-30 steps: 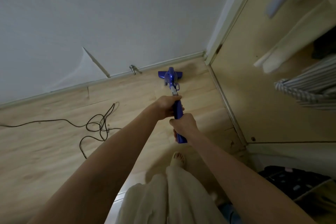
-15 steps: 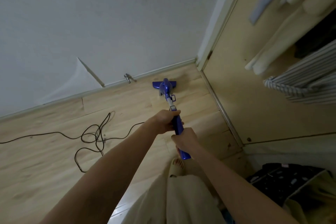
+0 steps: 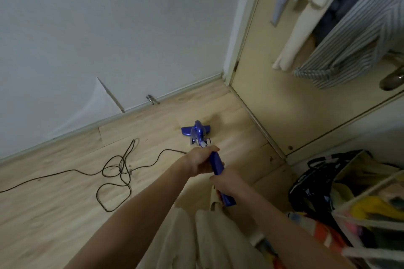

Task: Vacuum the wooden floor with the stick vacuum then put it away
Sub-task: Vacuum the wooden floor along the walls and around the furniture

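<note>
Here, left hand (image 3: 200, 162) and right hand (image 3: 227, 182) both grip the blue plastic stick vacuum (image 3: 215, 164), steering its head (image 3: 196, 131) flat along the pale wooden floor (image 3: 65, 214), apparently to keep suction contact.

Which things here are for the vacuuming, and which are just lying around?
For the job: vacuum, its cord, wooden floor, left hand, right hand.
Lying about: hanging clothes, black bag, basket.
</note>
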Available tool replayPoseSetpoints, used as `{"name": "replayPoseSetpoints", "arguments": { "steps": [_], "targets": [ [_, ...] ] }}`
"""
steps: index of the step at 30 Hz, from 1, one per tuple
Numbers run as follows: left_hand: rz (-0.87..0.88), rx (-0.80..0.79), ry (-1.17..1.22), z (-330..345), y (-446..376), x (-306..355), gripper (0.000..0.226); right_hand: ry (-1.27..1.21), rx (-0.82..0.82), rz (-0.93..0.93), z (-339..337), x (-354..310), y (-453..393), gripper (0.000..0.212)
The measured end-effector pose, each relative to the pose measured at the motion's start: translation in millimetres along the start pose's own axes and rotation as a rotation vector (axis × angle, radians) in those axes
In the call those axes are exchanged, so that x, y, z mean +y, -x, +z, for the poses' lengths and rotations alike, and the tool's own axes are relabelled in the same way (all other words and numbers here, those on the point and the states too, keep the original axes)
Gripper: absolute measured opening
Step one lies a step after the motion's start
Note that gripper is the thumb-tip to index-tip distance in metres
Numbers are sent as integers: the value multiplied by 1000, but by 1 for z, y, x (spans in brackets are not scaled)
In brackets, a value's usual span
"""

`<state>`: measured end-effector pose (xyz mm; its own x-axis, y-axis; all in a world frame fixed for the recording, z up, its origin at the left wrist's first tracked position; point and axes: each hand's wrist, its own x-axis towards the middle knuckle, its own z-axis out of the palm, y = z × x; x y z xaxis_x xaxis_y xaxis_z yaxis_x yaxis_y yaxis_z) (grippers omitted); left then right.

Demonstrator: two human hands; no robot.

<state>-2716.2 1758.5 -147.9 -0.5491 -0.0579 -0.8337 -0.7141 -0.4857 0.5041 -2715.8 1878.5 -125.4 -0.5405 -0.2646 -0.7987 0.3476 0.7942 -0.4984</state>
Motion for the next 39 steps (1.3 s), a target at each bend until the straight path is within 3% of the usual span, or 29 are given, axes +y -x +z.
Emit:
{"name": "replayPoseSetpoints", "arguments": {
  "steps": [12, 22, 39],
  "targets": [
    [-8, 7, -50, 3, 29, -29, 35, 19, 40, -16, 6, 1, 62, 14],
    [-59, -1, -15, 24, 6, -47, 30, 59, -19, 22, -2, 45, 37, 26],
    [-12, 97, 76, 49, -91, 73, 38, 116, -110, -62, -99, -31, -89, 24]
  ]
}}
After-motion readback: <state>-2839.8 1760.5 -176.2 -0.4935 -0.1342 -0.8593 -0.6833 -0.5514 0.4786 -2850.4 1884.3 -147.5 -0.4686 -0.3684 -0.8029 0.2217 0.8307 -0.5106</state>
